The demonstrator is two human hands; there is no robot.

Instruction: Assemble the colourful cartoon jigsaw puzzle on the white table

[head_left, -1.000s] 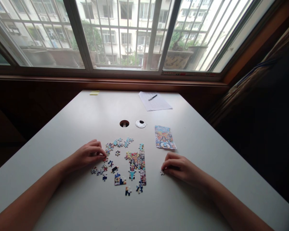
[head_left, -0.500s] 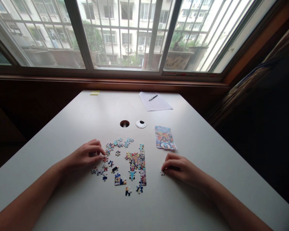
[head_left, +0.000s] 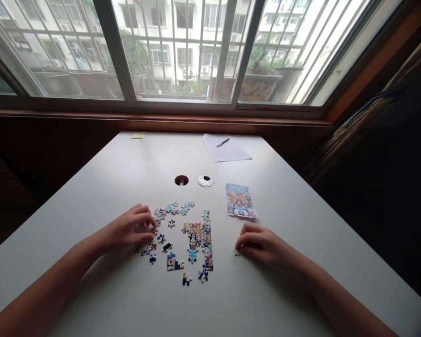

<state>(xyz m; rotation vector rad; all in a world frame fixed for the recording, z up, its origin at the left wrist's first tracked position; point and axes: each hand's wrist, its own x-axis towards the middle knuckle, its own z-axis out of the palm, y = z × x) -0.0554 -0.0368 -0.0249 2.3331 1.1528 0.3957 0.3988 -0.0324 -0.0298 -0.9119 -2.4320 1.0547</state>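
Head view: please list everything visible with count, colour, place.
Partly joined jigsaw: one, multicoloured, desk centre
Other jigsaw pieces: many, multicoloured, mostly leftward
Cartoon picture sheet: one, multicoloured, right of jigsaw
Paper: count unclear, white, desk's far side
Pen: one, dark, on paper
Slip: one, yellow, far left
Cable hole: one, dark, beyond jigsaw
Round cover: one, silvery, beside hole
Desk: one, white, by window
Barred window: one, grey, beyond desk
Potted plants: several, green, outside
Building: count unclear, pale, outside
Curtain: one, brownish, far right
Left hand: one, bare, at jigsaw pieces
Right hand: one, bare, beside single piece
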